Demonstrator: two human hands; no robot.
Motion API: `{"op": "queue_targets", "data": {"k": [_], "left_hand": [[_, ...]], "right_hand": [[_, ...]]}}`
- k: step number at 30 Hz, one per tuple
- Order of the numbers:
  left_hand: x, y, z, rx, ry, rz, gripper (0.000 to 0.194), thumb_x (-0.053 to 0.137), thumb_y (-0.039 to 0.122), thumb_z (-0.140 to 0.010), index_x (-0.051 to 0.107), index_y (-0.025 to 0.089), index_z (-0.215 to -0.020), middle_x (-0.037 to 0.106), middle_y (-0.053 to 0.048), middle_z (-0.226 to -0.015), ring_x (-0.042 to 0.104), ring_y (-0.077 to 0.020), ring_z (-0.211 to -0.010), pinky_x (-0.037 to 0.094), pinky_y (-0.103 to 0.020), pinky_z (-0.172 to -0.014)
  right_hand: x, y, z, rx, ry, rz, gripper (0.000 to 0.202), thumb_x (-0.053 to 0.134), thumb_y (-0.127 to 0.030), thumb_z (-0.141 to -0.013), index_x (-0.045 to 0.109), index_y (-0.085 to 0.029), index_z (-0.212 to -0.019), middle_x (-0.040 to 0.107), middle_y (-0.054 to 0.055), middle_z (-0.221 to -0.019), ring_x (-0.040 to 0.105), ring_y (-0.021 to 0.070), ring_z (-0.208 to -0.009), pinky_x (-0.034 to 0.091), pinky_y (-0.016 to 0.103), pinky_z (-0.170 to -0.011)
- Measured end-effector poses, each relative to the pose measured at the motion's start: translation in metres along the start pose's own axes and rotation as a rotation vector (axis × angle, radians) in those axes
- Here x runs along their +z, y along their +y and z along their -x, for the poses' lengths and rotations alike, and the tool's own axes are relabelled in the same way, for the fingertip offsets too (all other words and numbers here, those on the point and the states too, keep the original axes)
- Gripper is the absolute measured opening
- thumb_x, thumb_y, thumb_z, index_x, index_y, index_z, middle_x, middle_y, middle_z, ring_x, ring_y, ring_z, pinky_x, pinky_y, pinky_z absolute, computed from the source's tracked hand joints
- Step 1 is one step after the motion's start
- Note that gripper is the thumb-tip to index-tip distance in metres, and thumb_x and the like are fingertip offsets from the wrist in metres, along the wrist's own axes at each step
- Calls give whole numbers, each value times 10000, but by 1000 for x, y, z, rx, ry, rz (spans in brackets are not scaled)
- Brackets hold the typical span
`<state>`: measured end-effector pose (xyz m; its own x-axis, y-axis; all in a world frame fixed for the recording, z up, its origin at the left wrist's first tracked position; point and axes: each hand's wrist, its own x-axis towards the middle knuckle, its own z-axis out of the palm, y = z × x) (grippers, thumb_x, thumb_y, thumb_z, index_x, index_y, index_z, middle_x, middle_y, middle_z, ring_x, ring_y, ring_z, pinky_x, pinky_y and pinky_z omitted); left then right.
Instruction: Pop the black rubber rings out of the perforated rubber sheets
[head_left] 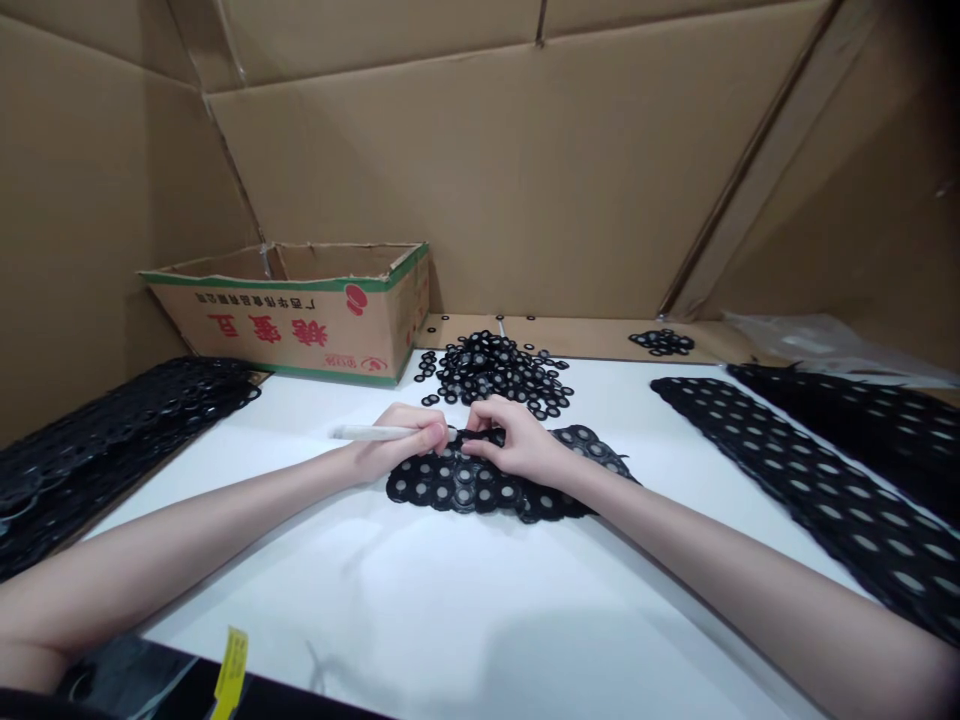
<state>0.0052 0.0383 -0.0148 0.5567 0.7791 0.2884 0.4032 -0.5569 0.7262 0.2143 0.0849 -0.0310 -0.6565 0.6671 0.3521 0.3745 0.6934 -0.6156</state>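
Note:
A black lace-like piece (pixel 465 490) with rows of pale round spots lies on the white table in front of me. My left hand (pixel 409 440) is closed around a white pen-like tool (pixel 371 433) at the piece's upper left edge. My right hand (pixel 517 440) pinches the upper edge of the black piece, close beside the left fingertips. Just beyond both hands is a heap of small black rings (pixel 491 370) with pale centres.
An open cardboard box (pixel 300 330) stands at the back left. Black lace strips lie at the left (pixel 97 440) and right (pixel 802 470). A small ring pile (pixel 661 342) and clear plastic (pixel 832 345) are at the back right. Cardboard walls (pixel 510 180) surround the table.

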Motion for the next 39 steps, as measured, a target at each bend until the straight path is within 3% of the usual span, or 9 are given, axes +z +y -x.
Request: {"op": "queue_targets", "data": {"k": [10, 20, 33, 39], "left_hand": [[-1, 3, -2, 57, -121, -144, 422, 305, 362, -988, 536, 138, -714, 534, -7, -702, 490, -117, -699, 369, -227, -715], [-12, 13, -10, 122, -309, -219, 399, 303, 345, -987, 355, 161, -637, 417, 10, -641, 396, -108, -600, 312, -249, -610], [-9, 1, -10, -34, -286, -55, 468, 338, 451, -954, 415, 152, -603, 425, 18, -603, 409, -114, -608, 317, -249, -615], [-7, 1, -7, -117, -196, 51, 451, 385, 434, -936, 421, 147, -590, 380, 29, -575, 362, -107, -597, 292, -245, -591]], "right_hand": [[-1, -1, 0, -15, -19, 38, 181, 693, -177, -739, 522, -191, -683, 563, 0, -706, 512, 167, -730, 384, 289, -687], [1, 2, -2, -43, -41, 11, 196, 660, -165, -767, 493, -187, -668, 552, 0, -720, 504, 165, -743, 364, 289, -701], [0, 1, -2, -44, -39, 35, 219, 657, -155, -769, 476, -189, -649, 563, -6, -697, 504, 171, -742, 344, 289, -701], [0, -1, -3, -25, -71, 31, 230, 650, -120, -758, 462, -188, -644, 553, -14, -701, 486, 168, -760, 335, 283, -712]]}}
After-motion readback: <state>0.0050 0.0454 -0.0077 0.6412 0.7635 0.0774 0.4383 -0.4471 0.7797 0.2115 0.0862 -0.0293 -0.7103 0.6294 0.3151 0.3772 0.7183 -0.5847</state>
